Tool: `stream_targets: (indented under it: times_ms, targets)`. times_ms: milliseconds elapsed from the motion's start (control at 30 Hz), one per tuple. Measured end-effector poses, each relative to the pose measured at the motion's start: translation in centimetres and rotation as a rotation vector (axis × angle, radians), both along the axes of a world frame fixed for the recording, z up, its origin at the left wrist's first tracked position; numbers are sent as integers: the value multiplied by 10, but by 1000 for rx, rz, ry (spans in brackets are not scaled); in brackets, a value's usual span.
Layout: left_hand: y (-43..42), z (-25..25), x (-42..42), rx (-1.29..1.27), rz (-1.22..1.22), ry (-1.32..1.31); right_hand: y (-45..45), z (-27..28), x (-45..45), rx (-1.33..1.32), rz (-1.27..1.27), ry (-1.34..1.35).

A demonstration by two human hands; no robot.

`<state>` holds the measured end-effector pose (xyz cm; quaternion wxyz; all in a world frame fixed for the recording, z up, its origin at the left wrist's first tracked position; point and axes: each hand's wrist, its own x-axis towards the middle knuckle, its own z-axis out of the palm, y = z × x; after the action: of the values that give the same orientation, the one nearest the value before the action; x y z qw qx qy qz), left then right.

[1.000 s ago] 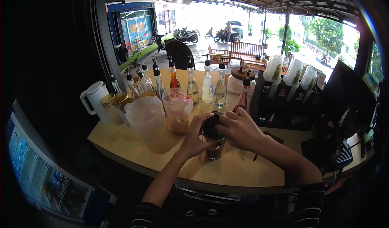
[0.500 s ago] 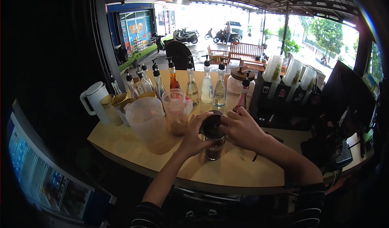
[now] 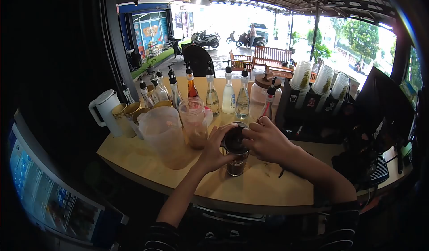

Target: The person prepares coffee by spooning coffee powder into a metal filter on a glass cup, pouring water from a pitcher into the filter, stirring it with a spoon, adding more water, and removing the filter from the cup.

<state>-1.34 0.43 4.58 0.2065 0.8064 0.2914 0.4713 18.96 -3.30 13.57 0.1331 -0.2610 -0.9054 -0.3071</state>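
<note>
My left hand (image 3: 214, 150) is closed around the side of a dark, round, cup-shaped vessel (image 3: 235, 139), its open mouth tilted up towards me. Inside it looks dark; the contents are hard to make out. Directly below stands a clear glass (image 3: 236, 167) with dark liquid in it, on the counter. Over the vessel's right rim, my right hand (image 3: 266, 139) is bent with its fingers pinched together. What they grip is hidden. A thin red strip shows just above these fingers, in front of a pump bottle (image 3: 269, 100); I cannot tell whether it is held.
A wooden counter (image 3: 214, 186) carries a cloudy plastic pitcher (image 3: 161, 135), a clear tall jug (image 3: 193, 126) and a white jug (image 3: 107, 112) on the left. Several pump bottles (image 3: 228, 92) line the back beside a lidded jar (image 3: 261, 94). Stacked cups (image 3: 322, 79) stand right, near a dark monitor (image 3: 375, 112).
My right hand has shifted very slightly at the vessel's rim. My left hand and the glass stay almost where they were.
</note>
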Motion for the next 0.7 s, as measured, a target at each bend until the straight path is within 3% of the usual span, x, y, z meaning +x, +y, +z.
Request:
stream_targets:
  times_ms: [367, 467, 700]
  targets:
    - [-6, -4, 10, 15, 49, -143, 0, -6, -2, -6, 49, 115]
    - [-7, -6, 14, 88, 110, -190, -3, -11, -3, 107, -17, 114]
    - [-8, -12, 18, 125, 224, -242, -16, -26, -8, -41, -285, 134]
